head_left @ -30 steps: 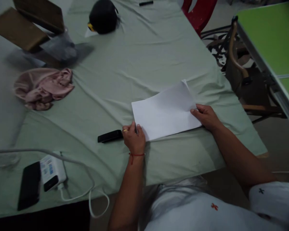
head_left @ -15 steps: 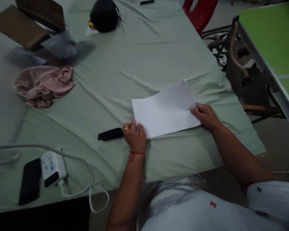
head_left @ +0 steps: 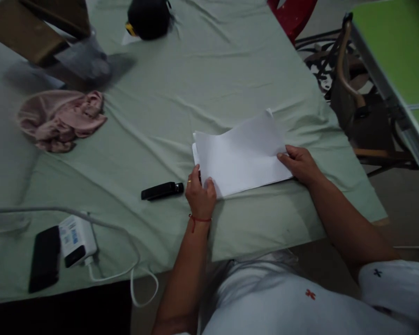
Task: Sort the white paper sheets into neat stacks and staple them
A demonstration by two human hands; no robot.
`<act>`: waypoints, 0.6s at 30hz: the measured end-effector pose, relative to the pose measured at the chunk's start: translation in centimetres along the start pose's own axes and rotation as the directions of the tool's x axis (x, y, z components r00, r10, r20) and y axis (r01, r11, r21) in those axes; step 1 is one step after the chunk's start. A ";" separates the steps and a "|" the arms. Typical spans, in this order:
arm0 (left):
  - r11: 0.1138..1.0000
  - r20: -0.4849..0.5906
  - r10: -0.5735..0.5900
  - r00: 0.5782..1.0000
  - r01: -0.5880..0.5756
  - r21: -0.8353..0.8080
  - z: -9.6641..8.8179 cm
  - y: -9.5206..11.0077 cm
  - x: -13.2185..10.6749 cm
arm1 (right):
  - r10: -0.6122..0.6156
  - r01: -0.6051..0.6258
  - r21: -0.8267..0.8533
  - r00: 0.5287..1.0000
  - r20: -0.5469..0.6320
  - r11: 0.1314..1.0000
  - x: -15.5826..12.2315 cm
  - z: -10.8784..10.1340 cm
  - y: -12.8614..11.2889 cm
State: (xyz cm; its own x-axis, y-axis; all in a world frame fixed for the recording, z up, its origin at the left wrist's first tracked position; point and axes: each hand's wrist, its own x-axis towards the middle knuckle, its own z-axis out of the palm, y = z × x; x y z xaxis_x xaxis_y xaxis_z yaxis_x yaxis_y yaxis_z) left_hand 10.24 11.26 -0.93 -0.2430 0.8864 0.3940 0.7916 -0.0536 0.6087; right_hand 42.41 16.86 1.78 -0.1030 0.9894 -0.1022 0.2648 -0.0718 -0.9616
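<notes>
Sheets of white paper lie in a loose stack near the front of the table, their far edge curling up. My right hand pinches the stack's right edge, thumb on top and fingers underneath. At the lower left corner, my left hand grips the edge between its thumb and fingers. Another sheet edge shows at the left, out of line with the top sheet. Just left of my left hand, apart from it, lies a black stapler.
A green cloth covers the table. Around it are a crumpled pink cloth, a dark phone, a white power adapter with cables, a black rounded object and brown cardboard. To the right stands a chair.
My left hand has moved slightly right, off the stapler's end, which now shows. The top sheet has shifted right, exposing sheet edges beneath at its left. My right hand keeps its grip.
</notes>
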 end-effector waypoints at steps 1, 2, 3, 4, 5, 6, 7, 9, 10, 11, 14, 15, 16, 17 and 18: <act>0.999 -0.010 -0.043 0.999 0.043 0.020 0.0 -0.3 0.0 | -0.001 0.001 -0.003 1.000 0.001 1.000 0.0 0.0 0.0; 0.997 -0.014 -0.070 0.997 0.070 0.031 0.0 -0.5 0.1 | -0.004 0.004 -0.006 1.000 0.002 1.000 0.0 0.0 -0.1; 0.997 -0.015 -0.074 0.997 0.074 0.027 -0.1 -0.6 0.1 | -0.007 0.007 -0.010 1.000 0.001 1.000 0.0 0.0 -0.1; 0.999 -0.007 -0.050 0.999 0.050 0.006 -0.3 -0.6 0.2 | -0.009 0.009 -0.015 1.000 0.000 1.000 0.0 0.0 -0.1; 0.999 0.011 0.003 1.000 -0.003 -0.036 -0.5 -0.4 0.2 | -0.009 0.009 -0.018 1.000 -0.002 1.000 0.0 0.0 -0.1; 0.992 0.043 0.084 0.996 -0.079 -0.100 -0.9 0.0 0.2 | -0.009 0.009 -0.022 1.000 -0.003 1.000 0.0 0.0 -0.1; 0.970 0.086 0.180 0.980 -0.162 -0.182 -1.2 0.4 0.1 | -0.008 0.008 -0.029 1.000 -0.002 1.000 0.0 0.0 -0.1; 0.889 0.186 0.367 0.911 -0.286 -0.357 -1.7 1.4 0.0 | -0.011 0.011 -0.033 1.000 -0.005 0.999 0.0 0.0 -0.1; 0.849 0.232 0.439 0.868 -0.316 -0.424 -1.8 1.8 -0.1 | -0.013 0.012 -0.032 1.000 -0.006 0.999 -0.1 0.0 -0.2; 0.825 0.271 0.481 0.834 -0.326 -0.461 -1.9 2.2 -0.1 | -0.012 0.012 -0.031 1.000 -0.007 0.999 -0.1 0.0 -0.2; 0.847 0.339 0.473 0.813 -0.315 -0.427 -1.6 2.7 -0.3 | -0.003 0.002 -0.034 1.000 -0.004 0.999 0.0 0.0 -0.4; 0.863 0.341 0.454 0.823 -0.311 -0.398 -1.4 2.8 -0.3 | 0.000 0.000 -0.039 1.000 -0.001 0.999 0.0 0.0 -0.4; 0.874 0.336 0.439 0.833 -0.310 -0.373 -1.3 2.7 -0.3 | 0.000 0.000 -0.041 1.000 0.000 0.999 0.0 0.0 -0.3; 0.878 0.331 0.437 0.836 -0.317 -0.359 -1.1 2.6 -0.2 | -0.002 0.002 -0.040 1.000 0.000 0.999 0.0 0.0 -0.3; 0.874 0.328 0.449 0.831 -0.332 -0.354 -1.0 2.6 -0.2 | -0.003 0.003 -0.037 1.000 0.000 0.999 0.1 0.0 -0.2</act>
State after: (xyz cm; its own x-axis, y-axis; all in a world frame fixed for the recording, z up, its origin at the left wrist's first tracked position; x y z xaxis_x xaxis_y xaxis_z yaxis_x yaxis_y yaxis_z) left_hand 11.78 10.50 1.20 0.3377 0.8635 0.3747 0.5740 -0.5044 0.6451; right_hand 42.33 16.93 1.98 -0.1041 0.9895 -0.0999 0.3001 -0.0645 -0.9517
